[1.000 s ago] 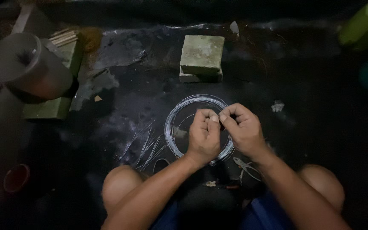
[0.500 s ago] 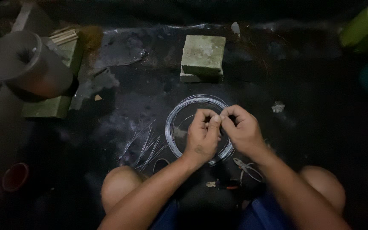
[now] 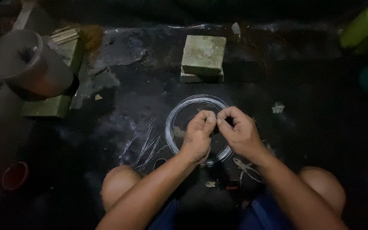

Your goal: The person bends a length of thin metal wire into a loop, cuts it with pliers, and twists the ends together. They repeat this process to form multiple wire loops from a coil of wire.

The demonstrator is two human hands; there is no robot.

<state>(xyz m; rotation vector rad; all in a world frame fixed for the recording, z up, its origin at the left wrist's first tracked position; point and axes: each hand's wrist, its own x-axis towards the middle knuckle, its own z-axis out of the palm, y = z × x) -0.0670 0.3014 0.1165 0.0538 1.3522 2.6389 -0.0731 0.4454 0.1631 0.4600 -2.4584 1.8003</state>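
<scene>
- Head view: left hand (image 3: pixel 197 135) and right hand (image 3: pixel 240 133), fingertips touching, each grip clenched on thin wire.
- Wire coil (image 3: pixel 184 111) lies on dark floor (image 3: pixel 311 140) beneath hands.
- Stone block (image 3: pixel 203 56) farther away.

Coil of thin silvery wire (image 3: pixel 179 111): several loops wound into one flat ring, lying on the dark floor directly in front of my knees, just this side of a pale stone block. My left hand (image 3: pixel 197 135) and right hand (image 3: pixel 239 133) meet, fingertips pinched together, above its middle, covering its near arc. What I pinch is probably a strand of the same wire; too fine to confirm.
</scene>
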